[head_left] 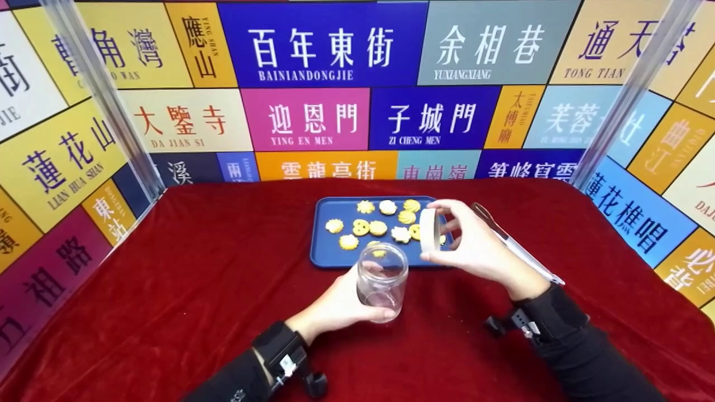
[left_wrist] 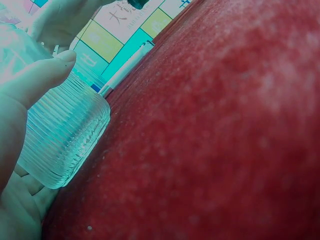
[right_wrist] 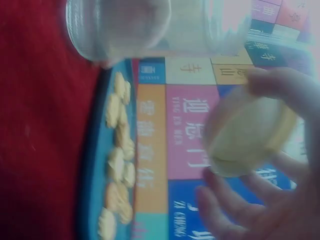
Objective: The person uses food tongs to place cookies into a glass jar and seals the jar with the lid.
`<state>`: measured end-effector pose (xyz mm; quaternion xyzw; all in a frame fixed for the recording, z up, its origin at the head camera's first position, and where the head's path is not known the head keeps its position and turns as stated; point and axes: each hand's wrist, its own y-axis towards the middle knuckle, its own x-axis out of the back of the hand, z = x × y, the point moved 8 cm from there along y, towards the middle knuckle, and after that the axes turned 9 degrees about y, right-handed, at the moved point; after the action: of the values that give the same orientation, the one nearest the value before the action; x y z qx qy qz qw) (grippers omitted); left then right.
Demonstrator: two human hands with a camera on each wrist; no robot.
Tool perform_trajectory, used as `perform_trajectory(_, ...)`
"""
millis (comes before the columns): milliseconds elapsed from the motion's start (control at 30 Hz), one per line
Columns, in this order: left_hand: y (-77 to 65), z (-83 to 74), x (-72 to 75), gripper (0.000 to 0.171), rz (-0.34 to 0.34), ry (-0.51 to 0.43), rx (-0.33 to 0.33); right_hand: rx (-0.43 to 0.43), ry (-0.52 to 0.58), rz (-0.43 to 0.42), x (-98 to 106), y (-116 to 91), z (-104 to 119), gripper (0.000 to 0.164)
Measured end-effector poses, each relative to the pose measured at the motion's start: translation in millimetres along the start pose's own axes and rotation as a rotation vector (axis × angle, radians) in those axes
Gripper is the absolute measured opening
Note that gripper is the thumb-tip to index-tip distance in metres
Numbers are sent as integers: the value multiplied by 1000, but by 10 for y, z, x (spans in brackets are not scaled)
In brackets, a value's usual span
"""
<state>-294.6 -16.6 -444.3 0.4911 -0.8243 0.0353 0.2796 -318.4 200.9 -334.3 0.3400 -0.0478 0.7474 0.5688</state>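
A clear glass jar (head_left: 384, 285) with its mouth uncovered is gripped by my left hand (head_left: 341, 301), thumb across the front. In the left wrist view the jar (left_wrist: 65, 130) shows ribbed sides, and its base is close to the red cloth. My right hand (head_left: 480, 245) holds a round, pale lid (head_left: 429, 230) on edge by its rim, up and to the right of the jar and apart from it. Behind both hands lies a blue tray (head_left: 324, 257) bearing several yellow cookies (head_left: 362, 226). The lid hides part of the tray's right side.
Tongs (head_left: 519, 248) with a brown end lie on the red cloth (head_left: 223, 290), right of the tray and partly behind my right hand. Printed panels with street names (head_left: 313, 120) stand at the back and sides, with clear posts (head_left: 637, 84) at the corners.
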Motion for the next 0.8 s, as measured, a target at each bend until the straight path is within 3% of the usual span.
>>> perform_trajectory(167, 0, -1, -4, 86, 0, 0, -3, 69, -305, 131, -74, -103, 125, 81)
perform_trajectory(267, 1, -1, -8, 86, 1, -9, -5, 62, -470, 244, -188, -168, 119, 78)
perform_trajectory(333, 0, 3, -8, 85, -1, -11, -3, 45, -524, 317, -266, -205, 81, 76)
perform_trajectory(467, -4, -1, -8, 84, -4, -5, 2, 14, -556, 409, -364, -252, -22, 74)
perform_trajectory(800, -15, -18, 1, 86, 0, 0, 1, -91, -561, 511, -449, -297, -209, 69)
